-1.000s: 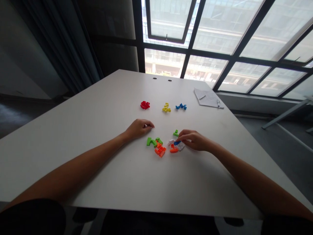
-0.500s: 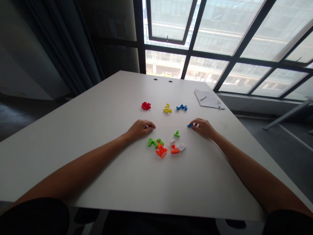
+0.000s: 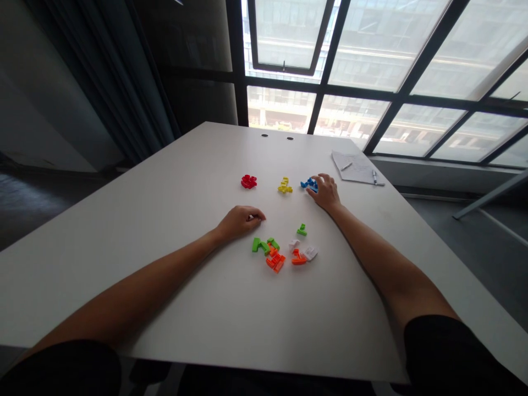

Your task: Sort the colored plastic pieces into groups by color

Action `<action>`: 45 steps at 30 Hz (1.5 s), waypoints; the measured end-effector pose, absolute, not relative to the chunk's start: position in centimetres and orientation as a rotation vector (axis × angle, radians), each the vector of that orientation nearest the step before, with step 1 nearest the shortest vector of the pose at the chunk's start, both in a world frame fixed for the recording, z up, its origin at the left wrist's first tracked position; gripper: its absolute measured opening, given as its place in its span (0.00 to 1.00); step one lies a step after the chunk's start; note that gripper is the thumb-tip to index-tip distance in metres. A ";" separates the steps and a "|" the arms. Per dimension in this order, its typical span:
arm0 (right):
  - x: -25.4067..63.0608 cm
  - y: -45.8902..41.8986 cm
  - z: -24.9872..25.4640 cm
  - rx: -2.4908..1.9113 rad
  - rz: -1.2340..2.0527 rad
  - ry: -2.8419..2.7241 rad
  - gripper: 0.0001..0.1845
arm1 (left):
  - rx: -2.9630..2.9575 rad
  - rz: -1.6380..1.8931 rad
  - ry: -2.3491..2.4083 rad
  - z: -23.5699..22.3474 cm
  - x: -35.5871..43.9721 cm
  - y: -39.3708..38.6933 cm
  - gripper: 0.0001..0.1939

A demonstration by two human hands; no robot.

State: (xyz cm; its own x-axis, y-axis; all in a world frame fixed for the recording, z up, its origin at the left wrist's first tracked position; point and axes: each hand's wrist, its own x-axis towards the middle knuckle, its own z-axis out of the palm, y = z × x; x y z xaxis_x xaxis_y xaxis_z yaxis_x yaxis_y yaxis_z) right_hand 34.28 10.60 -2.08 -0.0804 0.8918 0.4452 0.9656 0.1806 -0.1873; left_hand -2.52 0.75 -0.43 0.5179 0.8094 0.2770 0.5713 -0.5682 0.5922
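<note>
On the white table, my right hand (image 3: pixel 325 191) reaches over the pile of blue plastic pieces (image 3: pixel 304 183). Its thumb and index finger are apart, with blue pieces between and beneath them, partly hidden by the fingers. My left hand (image 3: pixel 240 221) rests on the table with its fingers curled and fingertips together; nothing shows in them. Just in front of it lie green plastic pieces (image 3: pixel 259 245) against orange pieces (image 3: pixel 275 262). To their right are white pieces (image 3: pixel 311 253), another orange piece (image 3: pixel 298 258) and a lone green piece (image 3: pixel 302 230).
A red pile (image 3: pixel 248 181) and a yellow pile (image 3: pixel 284 186) sit farther back, left of the blue one. A paper sheet (image 3: pixel 355 167) with pens on it lies near the table's right edge. Windows stand behind the table (image 3: pixel 165 187).
My right hand has moved forward and left, carrying a blue piece to the blue pile, and its fingers have spread. My left hand has stayed in place.
</note>
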 end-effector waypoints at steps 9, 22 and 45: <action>30.7 13.7 -1.9 -1.899 -0.055 -1.925 0.40 | 2.336 0.740 1.115 -0.4 -2.6 0.5 0.13; 31.3 2.8 1.0 -1.234 0.009 -2.104 0.12 | 2.406 0.743 1.038 -0.3 -2.9 -0.2 0.13; 30.6 -4.6 -2.0 -1.142 0.216 -2.213 0.12 | 2.448 0.684 0.907 0.0 -2.4 -0.5 0.13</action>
State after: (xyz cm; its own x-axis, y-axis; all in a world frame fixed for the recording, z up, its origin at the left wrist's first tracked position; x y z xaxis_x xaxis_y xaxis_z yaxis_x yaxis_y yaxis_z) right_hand 30.57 -4.57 -2.02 -0.4249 0.7802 0.4591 0.6766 0.6107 -0.4115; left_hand -2.37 -0.48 0.04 0.6630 0.6886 0.2938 0.4715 -0.6889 0.5505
